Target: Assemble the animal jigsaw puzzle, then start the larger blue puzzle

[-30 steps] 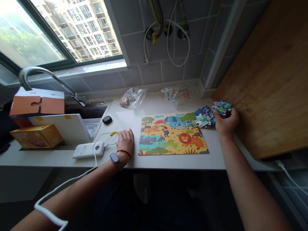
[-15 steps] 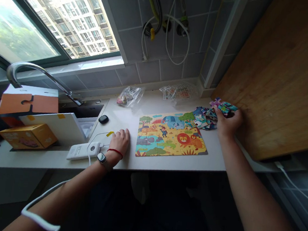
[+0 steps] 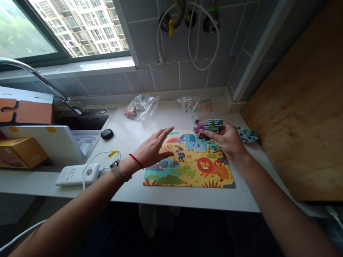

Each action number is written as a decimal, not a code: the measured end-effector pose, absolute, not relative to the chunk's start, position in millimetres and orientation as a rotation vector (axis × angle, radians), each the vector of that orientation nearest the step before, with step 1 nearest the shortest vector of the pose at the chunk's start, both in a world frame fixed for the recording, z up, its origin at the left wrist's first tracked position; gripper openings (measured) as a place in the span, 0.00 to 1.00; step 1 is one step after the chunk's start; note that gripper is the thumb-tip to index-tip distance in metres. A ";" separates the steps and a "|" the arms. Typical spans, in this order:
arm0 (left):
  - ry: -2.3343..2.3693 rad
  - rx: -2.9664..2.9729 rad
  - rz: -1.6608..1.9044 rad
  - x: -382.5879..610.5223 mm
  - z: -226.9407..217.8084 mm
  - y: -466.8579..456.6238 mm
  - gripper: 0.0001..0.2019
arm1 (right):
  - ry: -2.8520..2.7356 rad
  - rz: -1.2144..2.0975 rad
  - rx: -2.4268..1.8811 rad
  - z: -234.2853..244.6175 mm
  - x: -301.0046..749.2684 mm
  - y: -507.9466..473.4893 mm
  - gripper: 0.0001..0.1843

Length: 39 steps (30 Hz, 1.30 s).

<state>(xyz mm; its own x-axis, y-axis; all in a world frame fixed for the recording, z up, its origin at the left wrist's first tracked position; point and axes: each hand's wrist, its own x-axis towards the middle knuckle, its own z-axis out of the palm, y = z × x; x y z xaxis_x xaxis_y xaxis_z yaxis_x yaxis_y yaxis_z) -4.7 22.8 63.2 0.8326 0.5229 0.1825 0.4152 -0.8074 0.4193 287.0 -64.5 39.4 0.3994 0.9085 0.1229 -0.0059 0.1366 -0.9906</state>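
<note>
Several puzzle pieces are gripped in my right hand, held over the upper right of the jigsaw puzzle. The joined puzzle lies flat on the counter and pictures elephants, lions, a hippo and a small figure. My left hand, wearing a red cord and a watch, hovers over the puzzle's left side with thumb and fingers apart and nothing in it. Beyond my right hand lies a heap of loose puzzle pieces, partly hidden by that hand.
At the back of the counter lie a clear bag and a flat plastic packet. On the left are a black oval object, a cabled white power bank, an orange box and a faucet. A wooden panel bounds the right.
My right hand has moved left from the loose pile, carrying puzzle pieces over the puzzle. My left hand has lifted from the counter and moved right over the puzzle, fingers spreading. The view shifted slightly.
</note>
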 end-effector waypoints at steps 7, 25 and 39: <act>0.399 2.644 0.678 36.4 13.4 54.5 0.37 | -1.151 1.044 -1.339 9.9 257.8 -42.9 0.40; 0.451 2.450 0.815 26.8 1.4 50.7 0.17 | -1.240 0.710 -1.516 1.6 267.9 -55.4 0.22; 0.237 2.548 0.641 25.8 -4.8 44.1 0.19 | -0.960 0.581 -1.568 5.3 280.6 -52.3 0.27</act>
